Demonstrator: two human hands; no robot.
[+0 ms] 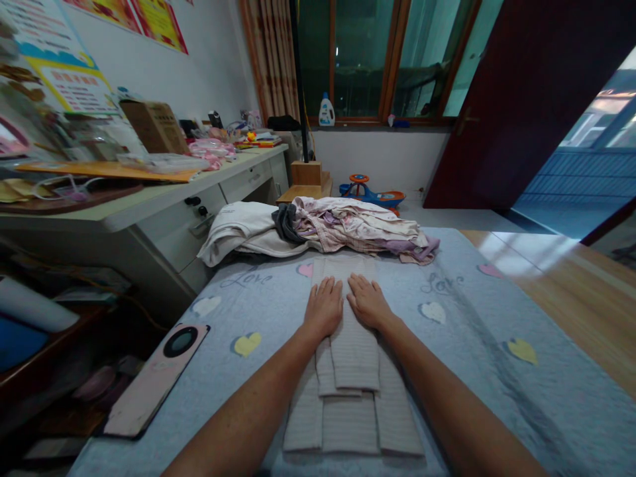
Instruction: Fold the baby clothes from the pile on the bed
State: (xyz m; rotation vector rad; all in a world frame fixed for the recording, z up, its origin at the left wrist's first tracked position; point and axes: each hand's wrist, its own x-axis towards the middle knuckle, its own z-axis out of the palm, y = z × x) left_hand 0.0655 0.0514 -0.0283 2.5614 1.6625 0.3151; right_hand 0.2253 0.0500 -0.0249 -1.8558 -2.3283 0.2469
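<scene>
My left hand (322, 308) and my right hand (368, 301) lie flat, side by side, on a folded grey-beige ribbed cloth (348, 391). Neither hand grips it; the palms rest on its far part. The cloth is folded into overlapping layers and lies on a pale blue bedsheet (546, 411) printed with hearts and the word "Love". Beyond my fingertips, a heap of pink-and-white crumpled clothes (358, 232) sits beside a bundled white garment (243, 232).
A pink-backed smartphone (154, 377) lies on the bed's left side. A white desk (144, 205) crowded with papers, boxes and plastic items stands along the left. A toy ride-on car (372, 195) sits on the floor beyond the bed.
</scene>
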